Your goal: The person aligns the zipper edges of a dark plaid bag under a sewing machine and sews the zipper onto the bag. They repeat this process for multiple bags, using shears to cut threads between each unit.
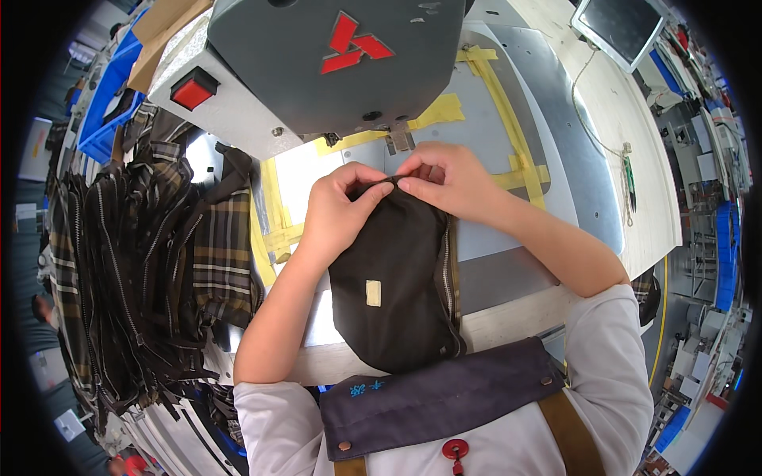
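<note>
A dark fabric piece [390, 270] with a small cream label and a zipper down its right side hangs from both my hands over the table's front edge. My left hand [343, 204] pinches its top edge between thumb and fingers. Close beside it, my right hand [446, 181] pinches the same edge, thumb toward me and fingers curled. The pinched edge lies just in front of the sewing head's metal presser foot [400, 140], apart from it. Below the grip the fabric hangs loosely toward my apron [444, 397].
A large grey sewing machine head [341, 87] with a red button [194, 89] stands ahead. Yellow tape [508, 111] marks the work plate. Zippered dark and plaid pieces [135, 262] are heaped at the left, near a blue bin [107, 131]. A screen [621, 28] stands far right; scissors [629, 178] hang there.
</note>
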